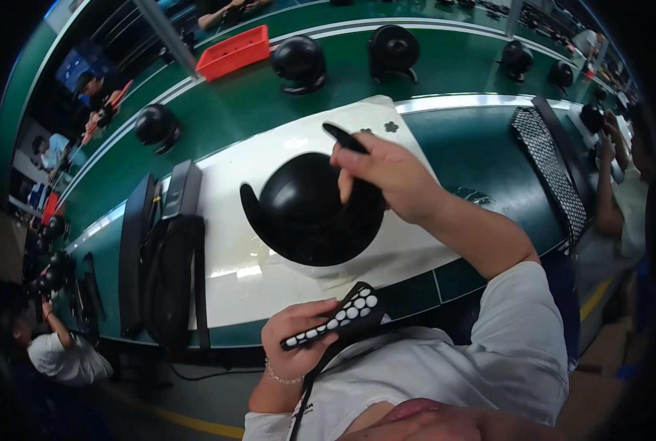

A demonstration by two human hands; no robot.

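Note:
A glossy black helmet-like shell [298, 198] rests dome up on a white sheet, with a curved, horn-like black part rising at its left side. My right hand [387, 173] is over the shell's right side, its fingers closed round a black curved piece [340, 137] whose tip sticks out past the thumb. One finger reaches down towards the dome. Whether that piece is joined to the shell is hidden by the hand. Close to my body, my left hand [298, 331] holds a black strip covered in white round dots [340, 316] between thumb and fingers.
The white sheet [229, 294] covers part of a green bench. Black and grey long cases [174, 272] lie at left, a dotted strip [552, 169] at right. Beyond, a green belt carries black helmet-like shells [298, 62] and a red tray [232, 53]. Other people work on both sides.

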